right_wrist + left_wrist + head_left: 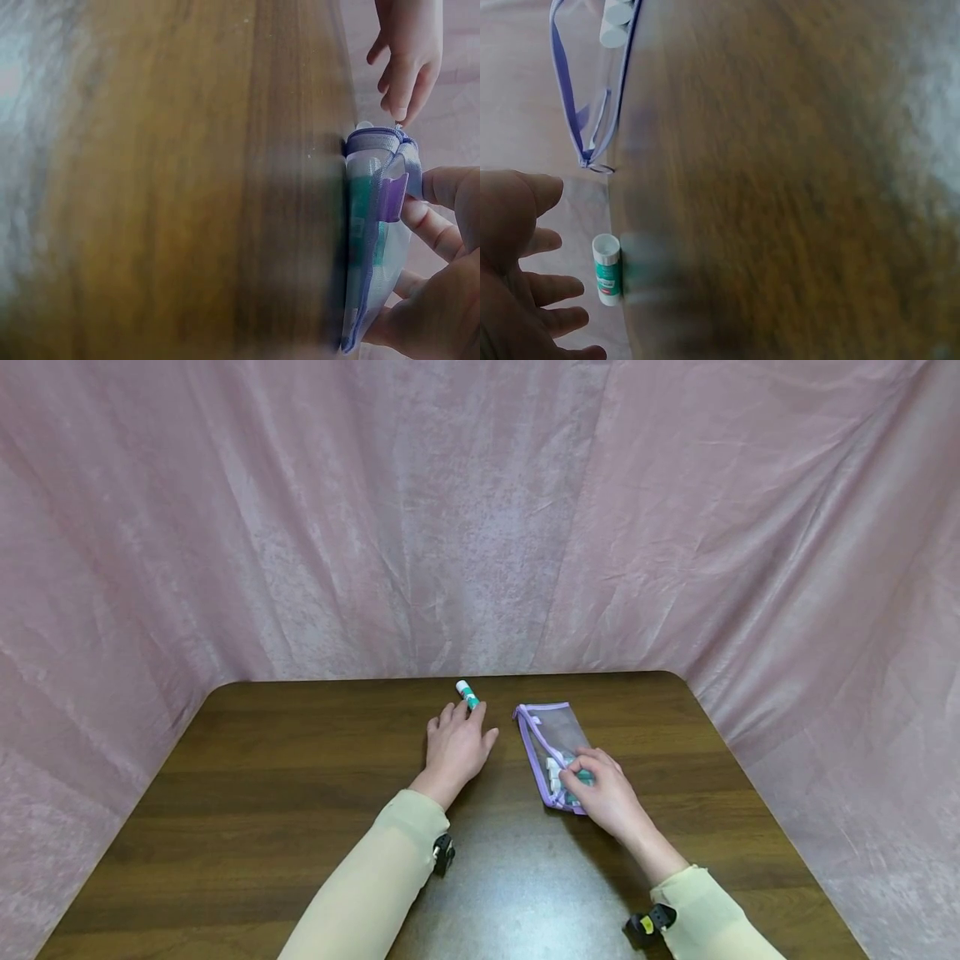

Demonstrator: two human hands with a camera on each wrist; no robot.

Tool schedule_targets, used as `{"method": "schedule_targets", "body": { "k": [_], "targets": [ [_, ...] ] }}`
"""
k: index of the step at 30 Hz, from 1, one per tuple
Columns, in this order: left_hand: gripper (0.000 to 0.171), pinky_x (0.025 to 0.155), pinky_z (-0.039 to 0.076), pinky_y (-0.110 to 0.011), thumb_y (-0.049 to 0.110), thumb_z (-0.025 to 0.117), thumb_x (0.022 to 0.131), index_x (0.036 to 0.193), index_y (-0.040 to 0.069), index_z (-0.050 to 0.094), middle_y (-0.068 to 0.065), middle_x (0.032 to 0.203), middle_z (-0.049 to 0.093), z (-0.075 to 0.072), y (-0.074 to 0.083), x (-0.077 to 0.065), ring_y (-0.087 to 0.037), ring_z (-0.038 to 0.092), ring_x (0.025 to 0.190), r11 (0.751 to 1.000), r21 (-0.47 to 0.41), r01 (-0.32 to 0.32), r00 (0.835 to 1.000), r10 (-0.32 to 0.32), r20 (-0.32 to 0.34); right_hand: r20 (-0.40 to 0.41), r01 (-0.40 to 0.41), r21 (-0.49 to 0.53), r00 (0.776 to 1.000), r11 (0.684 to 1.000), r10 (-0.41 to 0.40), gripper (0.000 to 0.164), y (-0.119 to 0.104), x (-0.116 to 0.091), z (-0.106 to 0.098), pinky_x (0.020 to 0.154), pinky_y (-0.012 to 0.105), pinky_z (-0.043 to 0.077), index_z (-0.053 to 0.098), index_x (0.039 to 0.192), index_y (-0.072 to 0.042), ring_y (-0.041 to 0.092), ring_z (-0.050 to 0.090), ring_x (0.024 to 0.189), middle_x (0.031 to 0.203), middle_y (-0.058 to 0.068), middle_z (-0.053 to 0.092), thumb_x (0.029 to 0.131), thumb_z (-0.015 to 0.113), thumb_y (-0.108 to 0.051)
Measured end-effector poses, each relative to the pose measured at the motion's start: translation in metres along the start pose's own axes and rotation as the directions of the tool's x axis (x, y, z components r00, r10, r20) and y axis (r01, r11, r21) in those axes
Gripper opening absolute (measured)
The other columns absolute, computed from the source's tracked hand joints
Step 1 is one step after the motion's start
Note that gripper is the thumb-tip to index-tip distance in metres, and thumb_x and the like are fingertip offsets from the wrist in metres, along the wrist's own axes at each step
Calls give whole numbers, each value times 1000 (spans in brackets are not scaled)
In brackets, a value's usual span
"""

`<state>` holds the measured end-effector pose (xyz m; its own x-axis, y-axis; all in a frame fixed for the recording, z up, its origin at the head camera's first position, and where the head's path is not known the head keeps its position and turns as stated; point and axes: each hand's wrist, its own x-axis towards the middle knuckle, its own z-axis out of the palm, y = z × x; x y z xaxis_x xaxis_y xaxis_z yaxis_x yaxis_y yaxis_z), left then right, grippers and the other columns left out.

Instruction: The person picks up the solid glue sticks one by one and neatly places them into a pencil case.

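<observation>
A glue stick (467, 692) with a green label and white ends lies near the table's far edge. Just short of it is my left hand (456, 752), its fingers stretched out. In the left wrist view, a gap shows between those fingers and the glue stick (607, 271). To the right lies a see-through zip pouch (557, 727) with purple trim. Several green-and-white glue sticks (553, 772) are inside its near part. My right hand (611, 793) pinches the pouch's purple zip edge between thumb and index finger; the other fingers rest against its side.
The brown wooden table (300, 827) has rounded far corners. Pink curtains (405, 527) hang behind it and along both sides. Each sleeve cuff carries a small black wrist camera, such as the one on the left cuff (444, 854).
</observation>
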<state>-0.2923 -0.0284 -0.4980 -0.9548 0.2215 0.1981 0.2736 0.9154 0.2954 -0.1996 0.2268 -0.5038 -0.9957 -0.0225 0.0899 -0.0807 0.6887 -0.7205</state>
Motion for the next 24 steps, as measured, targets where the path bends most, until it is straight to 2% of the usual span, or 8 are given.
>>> {"method": "schedule_targets", "body": {
  "k": [6,16,24],
  "targets": [
    [54,115,40,-68,42,66,112,160,18,59,-19,161,55,5,-3,5,-46,47,151,1000,13,13,1000,-13,2,9,-7,2,1000,1000,7,19,2,1,1,125,71,27,72,91,-17,53,32,158,158,21,59,107,73,-27],
    [51,109,45,-67,43,67,111,157,20,62,-21,150,63,9,-3,13,-47,55,140,999,45,31,999,-31,-10,8,-13,11,1000,1000,13,18,2,1,1,124,70,29,72,92,-18,52,35,158,159,21,58,106,73,-29],
    [50,107,45,-66,44,65,112,157,23,62,-20,147,64,15,-4,18,-46,55,138,996,55,75,996,-77,38,0,-13,7,1000,1000,13,19,1,0,2,123,70,31,72,90,-19,52,38,155,157,21,59,106,73,-29]
  ]
}}
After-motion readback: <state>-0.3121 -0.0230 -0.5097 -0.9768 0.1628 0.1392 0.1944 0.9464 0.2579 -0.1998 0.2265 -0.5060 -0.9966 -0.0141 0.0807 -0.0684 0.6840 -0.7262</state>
